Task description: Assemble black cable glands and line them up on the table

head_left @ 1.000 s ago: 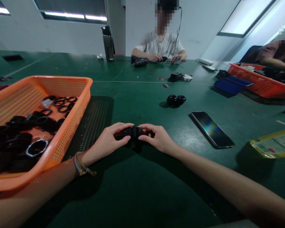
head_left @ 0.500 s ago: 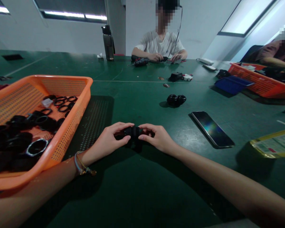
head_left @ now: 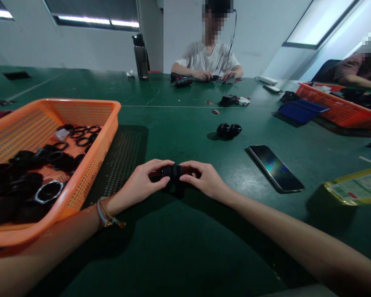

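Head view: both of the person's hands meet over the green worktop, near its front edge and about midway along it. The left hand and the right hand hold one small black ribbed fitting between them. The fingers of each hand are curled and pinched onto its ends, thumbs below and forefingers on top. The fitting lies sideways, just above the worktop or resting on it; which one cannot be told. A corded bracelet sits on the left wrist.

Toward the left edge stands an orange mesh basket, its near corner close to the left forearm. It holds black rings and a heap of dark round parts. Beyond the hands, toward the middle of the worktop, a pair of black fittings lies touching each other. Just to the right of the pair, a phone lies flat with its screen up. A yellow-edged packet lies at the right edge.

At the far edge a person in a pale shirt sits with both hands on the worktop, and a dark bottle stands upright to one side. Toward the far right corner are a blue tray and a second orange basket, with another person's arm beside it.
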Tool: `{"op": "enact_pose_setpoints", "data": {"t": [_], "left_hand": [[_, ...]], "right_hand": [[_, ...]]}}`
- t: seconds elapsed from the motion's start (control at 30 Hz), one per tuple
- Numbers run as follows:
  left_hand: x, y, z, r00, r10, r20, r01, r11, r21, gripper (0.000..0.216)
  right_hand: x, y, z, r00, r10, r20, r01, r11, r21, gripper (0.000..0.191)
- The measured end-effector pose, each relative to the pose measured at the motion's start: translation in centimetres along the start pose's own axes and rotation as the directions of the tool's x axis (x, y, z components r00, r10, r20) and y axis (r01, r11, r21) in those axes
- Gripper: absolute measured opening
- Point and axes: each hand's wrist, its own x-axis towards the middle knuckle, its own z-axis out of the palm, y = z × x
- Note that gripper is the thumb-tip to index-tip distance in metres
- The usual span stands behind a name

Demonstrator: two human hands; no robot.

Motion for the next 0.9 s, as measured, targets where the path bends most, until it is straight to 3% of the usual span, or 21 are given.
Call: {"op": "enact_pose_setpoints", "data": {"t": [0.3, 0.9], "left_hand": [[0.08, 0.08, 0.04, 1.0, -0.01, -0.003, 0.01, 1.0, 0.015, 0.038], [0.11, -0.06, 0.05, 1.0, 0.001, 0.005, -0.001, 1.0, 0.008, 0.039]], "right_hand": [[-0.18, 0.1, -0.04, 0.999, -0.045, -0.004, 0.045, 0.991, 0.128, 0.034], [-0.07, 0.39, 0.13, 0.999, -0.032, 0.002, 0.031, 0.991, 0.131, 0.034]]}}
